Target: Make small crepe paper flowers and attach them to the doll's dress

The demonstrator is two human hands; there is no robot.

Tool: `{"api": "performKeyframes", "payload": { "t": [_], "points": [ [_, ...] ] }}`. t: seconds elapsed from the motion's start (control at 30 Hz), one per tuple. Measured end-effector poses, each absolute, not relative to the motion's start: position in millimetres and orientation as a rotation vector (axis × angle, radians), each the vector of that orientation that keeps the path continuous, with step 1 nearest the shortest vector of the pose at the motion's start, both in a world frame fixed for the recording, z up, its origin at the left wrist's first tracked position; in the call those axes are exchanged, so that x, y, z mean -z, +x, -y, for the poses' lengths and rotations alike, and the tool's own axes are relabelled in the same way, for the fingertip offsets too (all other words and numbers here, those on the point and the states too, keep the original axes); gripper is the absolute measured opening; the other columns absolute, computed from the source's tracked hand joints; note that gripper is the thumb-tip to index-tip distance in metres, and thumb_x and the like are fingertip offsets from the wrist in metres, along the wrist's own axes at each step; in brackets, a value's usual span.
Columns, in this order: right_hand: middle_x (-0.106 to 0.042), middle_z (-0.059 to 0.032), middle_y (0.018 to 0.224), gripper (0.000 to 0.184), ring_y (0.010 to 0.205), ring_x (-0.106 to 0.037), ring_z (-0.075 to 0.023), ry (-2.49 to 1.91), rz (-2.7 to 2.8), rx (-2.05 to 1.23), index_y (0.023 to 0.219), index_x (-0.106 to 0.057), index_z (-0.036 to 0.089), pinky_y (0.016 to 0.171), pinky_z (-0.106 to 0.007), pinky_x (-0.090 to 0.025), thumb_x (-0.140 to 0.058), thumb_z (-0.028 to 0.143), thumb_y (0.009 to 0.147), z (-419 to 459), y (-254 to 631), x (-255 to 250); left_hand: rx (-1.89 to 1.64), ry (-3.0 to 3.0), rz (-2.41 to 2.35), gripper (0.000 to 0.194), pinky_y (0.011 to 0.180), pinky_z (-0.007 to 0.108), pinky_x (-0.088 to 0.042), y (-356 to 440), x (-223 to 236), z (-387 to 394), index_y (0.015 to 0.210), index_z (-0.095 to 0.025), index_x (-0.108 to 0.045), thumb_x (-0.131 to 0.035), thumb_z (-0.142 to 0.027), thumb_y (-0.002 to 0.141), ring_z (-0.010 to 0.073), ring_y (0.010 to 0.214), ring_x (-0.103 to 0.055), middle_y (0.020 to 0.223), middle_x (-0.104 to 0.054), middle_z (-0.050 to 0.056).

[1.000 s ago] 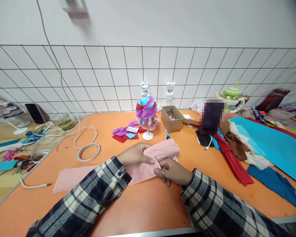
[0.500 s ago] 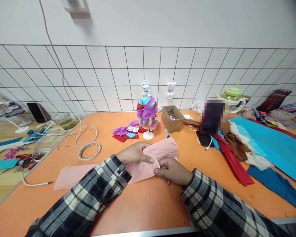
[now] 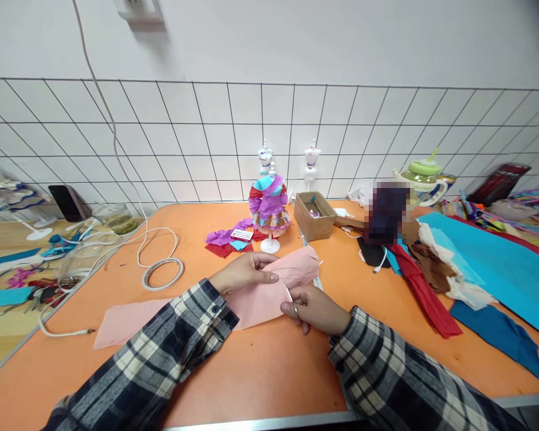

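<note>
A long strip of pink crepe paper or thin cloth (image 3: 256, 306) stretches across the orange table, its left end lying flat under my left forearm. My left hand (image 3: 247, 274) pinches it near the middle, thumb on top. In my right hand (image 3: 312, 308) is a small pair of scissors (image 3: 288, 292), its finger loop round my fingers. The blades point up and left at the pink strip, close to my left thumb. Beyond my hands a small dress form (image 3: 270, 203) wears a purple, red and blue ruffled dress.
Behind stand a white dress form (image 3: 312, 158) and a small cardboard box (image 3: 314, 218). A tape roll (image 3: 163, 274) and a white cable lie left. Purple and red scraps (image 3: 224, 240) are near the dress form. Coloured strips, including a red one (image 3: 426, 293), and a blue sheet (image 3: 498, 263) spread right.
The pink strip has shifted slightly left, and its upper right end sits a little differently. My left hand has moved slightly up and left; my right hand stays nearly in place with the scissors.
</note>
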State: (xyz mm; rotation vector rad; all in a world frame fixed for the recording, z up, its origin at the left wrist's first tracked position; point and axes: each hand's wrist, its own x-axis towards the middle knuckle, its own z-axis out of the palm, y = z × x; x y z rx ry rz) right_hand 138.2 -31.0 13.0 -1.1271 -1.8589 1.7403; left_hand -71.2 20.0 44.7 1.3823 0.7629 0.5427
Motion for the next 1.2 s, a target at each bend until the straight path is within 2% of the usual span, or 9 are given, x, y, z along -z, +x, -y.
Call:
{"api": "performKeyframes", "payload": {
  "t": [0.13,0.27,0.4,0.57,0.77,0.93,1.2],
  "points": [
    [-0.049,0.0043,0.058,0.037,0.044,-0.046,-0.0057,-1.081,1.891,-1.768,0.073,-0.054,0.015,0.038,-0.016,-0.044,-0.06,0.052,0.078,30.6,139.0,-12.1,-0.509,1.41,-0.751,0.045,0.069,0.023,-0.048,-69.1,-44.2,-18.5,0.114,-0.015,-0.067,-0.077,-0.031,0.073,0.0159,0.076,-0.065,0.094,-0.073,0.005],
    [-0.048,0.0053,0.052,0.037,0.042,-0.046,-0.0057,-1.122,1.916,-1.739,0.068,-0.052,0.016,0.038,-0.016,-0.042,-0.06,0.05,0.079,30.3,138.5,-10.7,-0.517,1.44,-0.746,0.047,0.071,0.024,-0.048,-69.4,-44.7,-17.8,0.115,-0.016,-0.068,-0.077,-0.032,0.072,0.0179,0.08,-0.066,0.097,-0.074,0.005],
    [-0.053,0.0039,0.054,0.036,0.042,-0.05,-0.0068,-1.135,1.912,-1.779,0.069,-0.052,0.016,0.04,-0.017,-0.044,-0.061,0.049,0.08,31.6,137.9,-10.8,-0.486,1.452,-0.755,0.047,0.073,0.025,-0.049,-69.1,-44.3,-17.3,0.114,-0.016,-0.068,-0.077,-0.034,0.072,0.02,0.085,-0.066,0.099,-0.074,0.005],
    [-0.052,0.0042,0.055,0.035,0.041,-0.051,-0.0068,-1.157,1.91,-1.731,0.068,-0.05,0.016,0.039,-0.017,-0.043,-0.059,0.048,0.08,32.1,137.2,-12.4,-0.481,1.49,-0.793,0.044,0.071,0.023,-0.048,-66.1,-46.6,-15.8,0.111,-0.015,-0.069,-0.076,-0.035,0.072,0.0193,0.083,-0.066,0.097,-0.074,0.005],
    [-0.05,0.0054,0.05,0.038,0.04,-0.049,-0.0073,-1.197,1.871,-1.69,0.066,-0.048,0.017,0.037,-0.017,-0.041,-0.061,0.051,0.078,31.3,137.3,-12.9,-0.497,1.566,-0.781,0.048,0.082,0.027,-0.048,-65.0,-53.2,-14.6,0.12,-0.017,-0.065,-0.071,-0.038,0.077,0.0221,0.096,-0.065,0.109,-0.072,0.006],
    [-0.049,0.0056,0.054,0.041,0.04,-0.049,-0.0066,-1.179,1.855,-1.736,0.07,-0.05,0.017,0.037,-0.018,-0.044,-0.063,0.056,0.075,31.6,137.7,-11.1,-0.47,1.526,-0.733,0.049,0.08,0.026,-0.048,-64.5,-51.6,-13.0,0.121,-0.018,-0.065,-0.073,-0.035,0.076,0.0222,0.096,-0.065,0.109,-0.071,0.006],
    [-0.05,0.0049,0.051,0.037,0.038,-0.046,-0.0062,-1.178,1.925,-1.706,0.067,-0.05,0.016,0.036,-0.017,-0.04,-0.06,0.05,0.079,30.2,138.9,-9.8,-0.469,1.518,-0.732,0.052,0.078,0.026,-0.049,-65.5,-47.1,-14.8,0.122,-0.017,-0.063,-0.074,-0.035,0.075,0.0215,0.092,-0.066,0.109,-0.071,0.008]
  ]
}}
